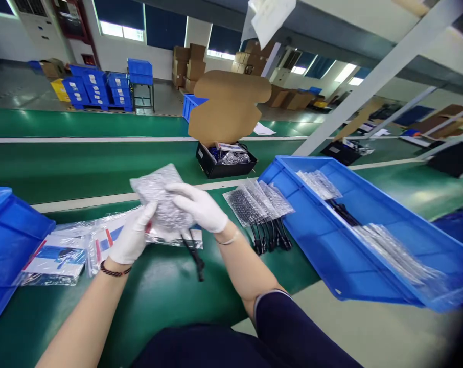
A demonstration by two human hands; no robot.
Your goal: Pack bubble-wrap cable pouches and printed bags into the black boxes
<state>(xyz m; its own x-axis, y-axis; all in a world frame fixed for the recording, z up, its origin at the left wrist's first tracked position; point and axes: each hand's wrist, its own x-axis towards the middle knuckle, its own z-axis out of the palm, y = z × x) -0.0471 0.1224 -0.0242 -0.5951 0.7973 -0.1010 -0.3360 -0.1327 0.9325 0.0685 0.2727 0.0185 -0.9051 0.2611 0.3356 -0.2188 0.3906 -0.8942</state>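
Gloved hands [166,220] around unlabelled bubble-wrap bag [160,197], writing unreadable.

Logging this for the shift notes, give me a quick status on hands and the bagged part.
Left hand and right hand, both gloved, grip the bubble-wrap bag above the green belt. Black cable hangs below it. Nothing between the hands and the open black box.

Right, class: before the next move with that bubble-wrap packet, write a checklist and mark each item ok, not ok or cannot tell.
1. Both hands on the bubble-wrap packet: ok, left hand and right hand grip it.
2. Gloves on: ok.
3. Black box open: ok, flap up.
4. Space left in the box: cannot tell.
5. Cable packets close by: ok, beside the blue bin.
6. Packet contents intact: cannot tell.
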